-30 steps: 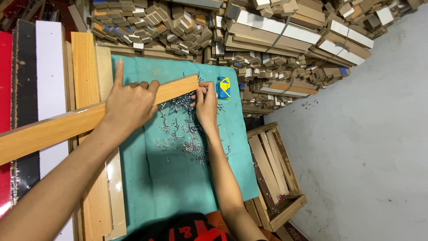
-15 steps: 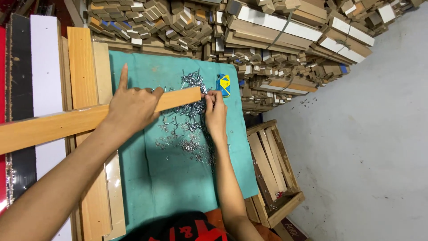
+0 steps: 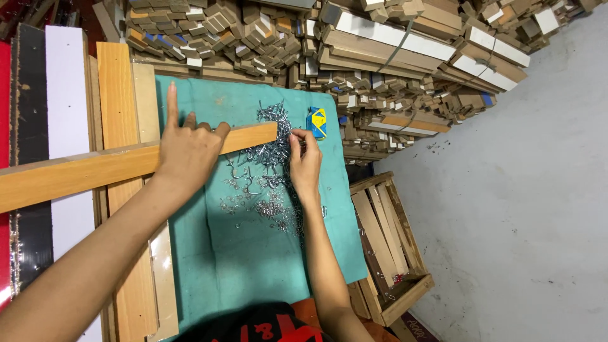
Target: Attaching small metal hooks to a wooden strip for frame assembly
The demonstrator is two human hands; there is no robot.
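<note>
Two hands on teal tabletop [image 3: 253,266]: left hand [image 3: 187,149] fingers clamped over wooden slat [image 3: 95,171], index finger straight; right hand [image 3: 305,158] fingers pinching small metal hooks [image 3: 266,158] beside the slat's end

Smooth wooden strip [image 3: 114,166]; shiny metal hooks [image 3: 266,183]; matt teal cloth [image 3: 253,253]

Metal hooks [image 3: 269,171] on cloth [image 3: 253,253]
</note>
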